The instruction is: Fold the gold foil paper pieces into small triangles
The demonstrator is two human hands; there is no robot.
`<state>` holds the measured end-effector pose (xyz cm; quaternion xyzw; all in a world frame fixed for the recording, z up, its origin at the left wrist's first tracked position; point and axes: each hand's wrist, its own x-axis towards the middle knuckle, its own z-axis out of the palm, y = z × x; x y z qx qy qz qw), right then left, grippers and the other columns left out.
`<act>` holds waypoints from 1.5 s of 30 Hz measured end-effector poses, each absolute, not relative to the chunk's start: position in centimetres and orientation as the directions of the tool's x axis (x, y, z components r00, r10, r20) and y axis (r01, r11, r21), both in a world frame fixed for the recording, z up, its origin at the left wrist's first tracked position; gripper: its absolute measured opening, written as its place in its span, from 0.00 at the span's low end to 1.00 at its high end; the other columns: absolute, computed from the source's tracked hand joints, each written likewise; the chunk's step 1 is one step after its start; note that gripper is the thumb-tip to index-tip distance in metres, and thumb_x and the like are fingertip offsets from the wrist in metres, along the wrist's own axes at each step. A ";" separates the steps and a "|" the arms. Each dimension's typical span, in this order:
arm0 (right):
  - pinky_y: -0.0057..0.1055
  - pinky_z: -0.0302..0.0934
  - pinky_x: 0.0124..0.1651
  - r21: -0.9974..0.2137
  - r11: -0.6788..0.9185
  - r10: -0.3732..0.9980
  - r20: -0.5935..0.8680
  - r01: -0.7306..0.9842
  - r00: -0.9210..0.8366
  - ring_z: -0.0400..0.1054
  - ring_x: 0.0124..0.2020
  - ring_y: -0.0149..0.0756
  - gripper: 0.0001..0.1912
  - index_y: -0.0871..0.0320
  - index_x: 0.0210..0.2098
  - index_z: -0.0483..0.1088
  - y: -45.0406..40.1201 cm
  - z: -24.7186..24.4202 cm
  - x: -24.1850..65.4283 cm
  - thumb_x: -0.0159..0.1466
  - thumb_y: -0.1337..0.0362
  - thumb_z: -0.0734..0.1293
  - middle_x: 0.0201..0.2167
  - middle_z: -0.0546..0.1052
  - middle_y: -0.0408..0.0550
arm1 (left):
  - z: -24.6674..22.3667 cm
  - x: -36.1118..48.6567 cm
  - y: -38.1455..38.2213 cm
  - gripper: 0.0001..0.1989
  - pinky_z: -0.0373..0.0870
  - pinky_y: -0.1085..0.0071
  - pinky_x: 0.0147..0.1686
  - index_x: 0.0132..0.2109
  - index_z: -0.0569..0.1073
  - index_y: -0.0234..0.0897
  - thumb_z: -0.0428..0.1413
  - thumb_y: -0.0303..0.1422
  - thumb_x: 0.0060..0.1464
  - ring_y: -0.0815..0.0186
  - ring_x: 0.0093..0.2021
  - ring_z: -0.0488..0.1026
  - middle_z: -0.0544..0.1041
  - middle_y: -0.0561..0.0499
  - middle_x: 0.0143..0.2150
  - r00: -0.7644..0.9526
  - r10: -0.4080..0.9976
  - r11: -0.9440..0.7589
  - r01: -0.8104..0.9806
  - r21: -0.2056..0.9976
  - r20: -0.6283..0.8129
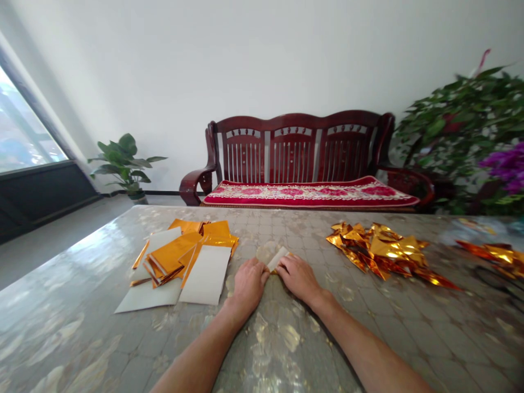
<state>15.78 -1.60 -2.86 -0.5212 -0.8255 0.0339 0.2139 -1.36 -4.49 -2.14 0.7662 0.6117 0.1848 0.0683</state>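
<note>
A small folded piece of paper [278,258], pale with a gold edge, lies at the middle of the table between my hands. My left hand [250,279] pinches its left end, fingers curled together. On its right end my right hand [297,277] presses with bent fingers. To the left are loose gold sheets [174,252] and white-backed sheets [206,273], overlapping in a spread pile. A heap of shiny folded gold pieces [385,248] sits to the right of my right hand.
The patterned table [164,349] reaches toward a dark red wooden bench [292,147]. More gold pieces [497,254], clear plastic [475,229] and a dark thin object [493,277] lie at the far right. Potted plants [127,164] stand beyond on both sides.
</note>
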 end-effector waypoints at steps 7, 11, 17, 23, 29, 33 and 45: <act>0.31 0.54 0.40 -0.286 0.434 0.889 0.289 0.855 -0.354 0.68 0.39 0.37 0.10 0.56 0.30 0.70 -1.7 -2.6 15.6 0.68 0.64 0.62 0.34 0.77 0.46 | -2.0 -0.9 -4.3 0.11 0.62 0.69 0.41 0.36 0.75 0.39 0.52 0.37 0.63 0.61 0.42 0.73 0.76 0.48 0.38 0.133 0.975 -0.178 0.947 0.267 0.178; 0.30 0.54 0.40 -0.278 0.427 0.893 0.282 0.861 -0.351 0.68 0.39 0.37 0.10 0.56 0.30 0.70 -1.7 -2.6 15.5 0.68 0.64 0.62 0.34 0.77 0.47 | -2.1 -0.7 -4.4 0.12 0.63 0.68 0.41 0.37 0.75 0.39 0.50 0.38 0.64 0.60 0.43 0.73 0.76 0.48 0.39 0.119 0.976 -0.159 0.960 0.230 0.180; 0.30 0.54 0.41 -0.274 0.419 0.895 0.282 0.865 -0.345 0.68 0.40 0.37 0.09 0.56 0.31 0.69 -1.8 -2.6 15.4 0.67 0.64 0.62 0.34 0.77 0.46 | -2.2 -0.3 -4.4 0.12 0.63 0.67 0.42 0.38 0.75 0.39 0.49 0.37 0.64 0.60 0.44 0.73 0.76 0.47 0.40 0.100 0.979 -0.131 0.975 0.177 0.178; 0.30 0.53 0.41 -0.297 0.399 0.908 0.261 0.867 -0.328 0.68 0.40 0.37 0.06 0.56 0.33 0.69 -1.8 -2.4 15.3 0.66 0.65 0.62 0.34 0.77 0.46 | -2.0 -0.1 -4.5 0.12 0.64 0.65 0.44 0.40 0.75 0.38 0.49 0.37 0.64 0.59 0.45 0.73 0.76 0.46 0.42 0.088 0.983 -0.113 0.982 0.152 0.164; 0.30 0.54 0.41 -0.306 0.384 0.916 0.249 0.871 -0.316 0.68 0.40 0.37 0.06 0.56 0.33 0.69 -1.7 -2.5 15.3 0.66 0.65 0.62 0.35 0.77 0.46 | -2.1 0.1 -4.2 0.12 0.65 0.64 0.44 0.40 0.75 0.36 0.49 0.36 0.64 0.57 0.45 0.73 0.76 0.45 0.41 0.077 0.983 -0.099 0.987 0.125 0.168; 0.29 0.54 0.41 -0.311 0.376 0.920 0.238 0.873 -0.311 0.69 0.40 0.37 0.07 0.56 0.33 0.69 -1.6 -2.5 15.4 0.67 0.65 0.62 0.35 0.77 0.46 | -1.8 0.1 -4.2 0.11 0.65 0.63 0.43 0.40 0.75 0.36 0.50 0.36 0.64 0.57 0.44 0.72 0.76 0.45 0.40 0.088 0.981 -0.107 0.989 0.102 0.173; 0.30 0.54 0.40 -0.258 0.384 0.915 0.234 0.887 -0.328 0.69 0.40 0.38 0.08 0.57 0.34 0.69 -1.4 -2.5 15.3 0.68 0.66 0.59 0.35 0.77 0.47 | -2.9 0.0 -5.0 0.12 0.65 0.66 0.45 0.47 0.74 0.41 0.48 0.25 0.64 0.61 0.45 0.69 0.75 0.49 0.42 0.391 0.882 -0.434 0.892 0.126 0.264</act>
